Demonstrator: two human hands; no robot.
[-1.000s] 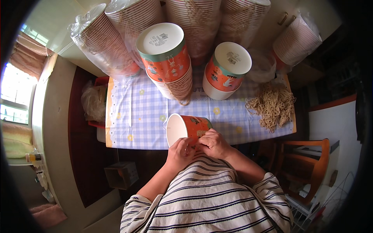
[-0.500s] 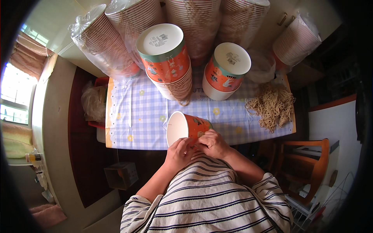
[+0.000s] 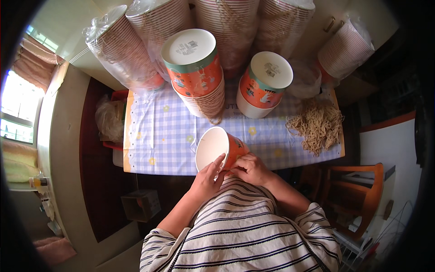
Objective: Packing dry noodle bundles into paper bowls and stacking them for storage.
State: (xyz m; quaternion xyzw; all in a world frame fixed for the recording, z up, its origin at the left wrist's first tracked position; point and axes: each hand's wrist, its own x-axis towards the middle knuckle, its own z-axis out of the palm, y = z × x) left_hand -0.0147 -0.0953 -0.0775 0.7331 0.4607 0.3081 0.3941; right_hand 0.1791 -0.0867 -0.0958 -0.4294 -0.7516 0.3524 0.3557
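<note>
An orange paper bucket (image 3: 235,146) with a white inside lies tilted at the table's near edge. Its wide mouth faces left and up. My left hand (image 3: 209,178) is at the near side of the rim, one finger stretched along the opening and the thumb by the wall. Against the bucket's near side, toward its base, my right hand (image 3: 251,169) presses with curled fingers. The fingertips of both hands almost meet below the bucket, and anything small between them is hidden.
Ahead stand an upside-down stack of paper buckets (image 3: 195,75) with twine loops round it and a shorter stack (image 3: 265,86). Bagged stacks (image 3: 226,31) line the back. A heap of twine (image 3: 317,127) lies at right on the checked tablecloth (image 3: 158,140). A wooden chair (image 3: 351,195) stands right.
The bucket has turned slightly, so more of its white inside faces up. My left finger has straightened along the rim; my right hand has barely shifted.
</note>
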